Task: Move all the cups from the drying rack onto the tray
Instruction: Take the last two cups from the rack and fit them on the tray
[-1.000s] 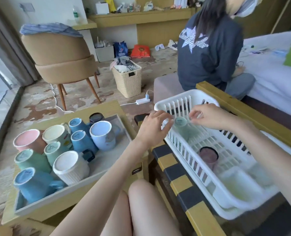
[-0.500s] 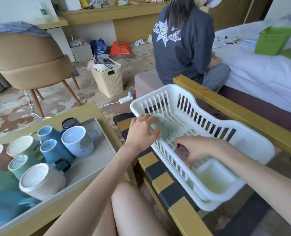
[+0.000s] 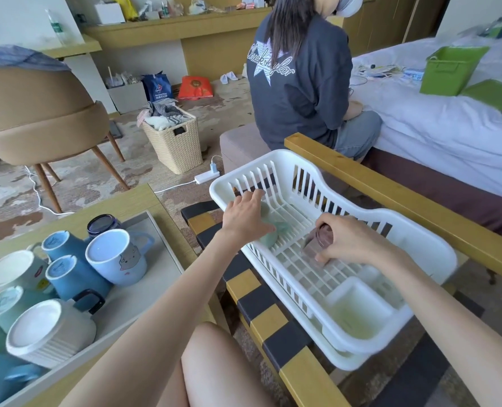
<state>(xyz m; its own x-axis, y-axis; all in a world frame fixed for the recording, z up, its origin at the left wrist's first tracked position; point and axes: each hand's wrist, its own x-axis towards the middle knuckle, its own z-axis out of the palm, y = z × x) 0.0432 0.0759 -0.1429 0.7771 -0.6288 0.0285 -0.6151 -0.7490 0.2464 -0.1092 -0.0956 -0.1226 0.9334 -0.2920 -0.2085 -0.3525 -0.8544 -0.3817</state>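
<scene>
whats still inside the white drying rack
Two cups: a green cup under the left hand and a purple cup in the right hand. Both are partly covered.

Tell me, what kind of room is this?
Probably a hotel room or bedroom: a white-sheeted bed, a long wooden wall desk and a padded tan chair stand around the white plastic drying rack.

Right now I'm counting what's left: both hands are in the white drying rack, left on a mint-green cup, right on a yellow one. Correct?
Not quite. In the head view the right hand is on a dark purple cup, not yellow. The left hand is on the mint-green cup, both inside the white drying rack.
</scene>
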